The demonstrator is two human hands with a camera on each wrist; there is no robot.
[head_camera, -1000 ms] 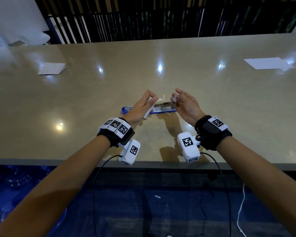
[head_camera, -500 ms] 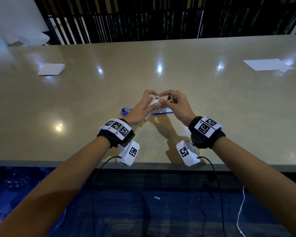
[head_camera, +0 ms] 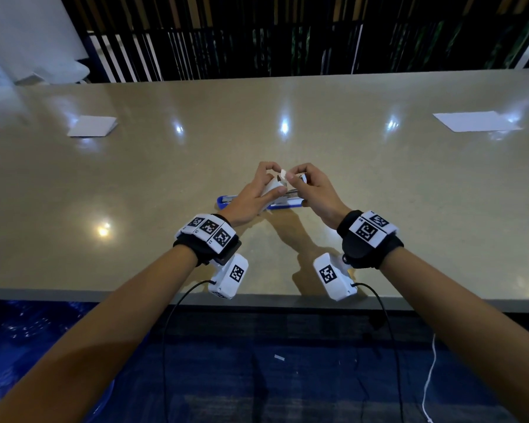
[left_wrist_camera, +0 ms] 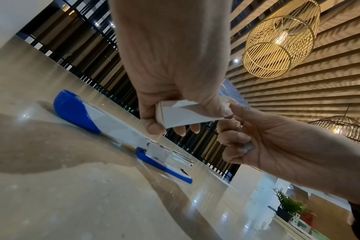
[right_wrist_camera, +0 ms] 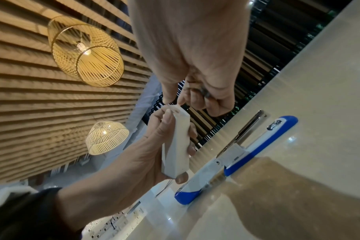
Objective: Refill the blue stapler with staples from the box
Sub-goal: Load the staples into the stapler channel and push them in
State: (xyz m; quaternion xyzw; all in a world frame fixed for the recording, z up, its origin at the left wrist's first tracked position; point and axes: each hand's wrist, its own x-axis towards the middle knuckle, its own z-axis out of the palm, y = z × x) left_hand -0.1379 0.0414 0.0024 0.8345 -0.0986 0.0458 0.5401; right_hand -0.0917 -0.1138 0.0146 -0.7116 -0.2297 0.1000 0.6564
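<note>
The blue stapler (head_camera: 223, 200) lies swung open flat on the beige table (head_camera: 394, 184), its metal staple channel (right_wrist_camera: 247, 128) bare and facing up. Just above it my left hand (head_camera: 271, 181) grips a small white staple box (head_camera: 272, 188), thumb on one side and fingers on the other. My right hand (head_camera: 290, 174) pinches the torn flap (head_camera: 283, 173) at the box's upper end between thumb and forefinger. Its other fingers curl round something small and grey (left_wrist_camera: 247, 147) that I cannot identify. The box's contents are hidden.
Two white paper sheets lie far off, one at the back left (head_camera: 92, 126) and one at the back right (head_camera: 475, 121). The table's front edge (head_camera: 257, 296) runs under my wrists. A dark slatted wall stands beyond the far edge.
A second ago my hands were apart over the stapler. The right hand moved left to the box, and now its thumb and forefinger pinch the flap at the box's end.
</note>
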